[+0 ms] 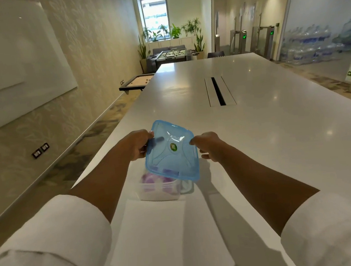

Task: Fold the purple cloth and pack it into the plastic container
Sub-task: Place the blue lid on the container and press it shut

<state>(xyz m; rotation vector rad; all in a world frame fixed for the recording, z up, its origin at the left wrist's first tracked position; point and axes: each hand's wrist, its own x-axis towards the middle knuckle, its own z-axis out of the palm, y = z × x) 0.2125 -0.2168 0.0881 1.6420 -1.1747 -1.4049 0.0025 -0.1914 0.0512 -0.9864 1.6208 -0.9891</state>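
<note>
A clear plastic container (155,192) stands on the long white table (257,135) near its front left edge. The purple cloth (150,177) lies bunched inside it, seen through the wall. A translucent blue lid (172,152) with a green sticker hangs tilted above the container, its near edge low over the rim. My left hand (138,144) grips the lid's left edge. My right hand (208,145) pinches its right edge. Most of the container's opening is hidden by the lid.
A cable slot (219,91) is set into the table further back. The left table edge runs close to the container. A wall with a whiteboard (11,63) lies to the left. Stacked water bottles (312,44) and plants stand far off.
</note>
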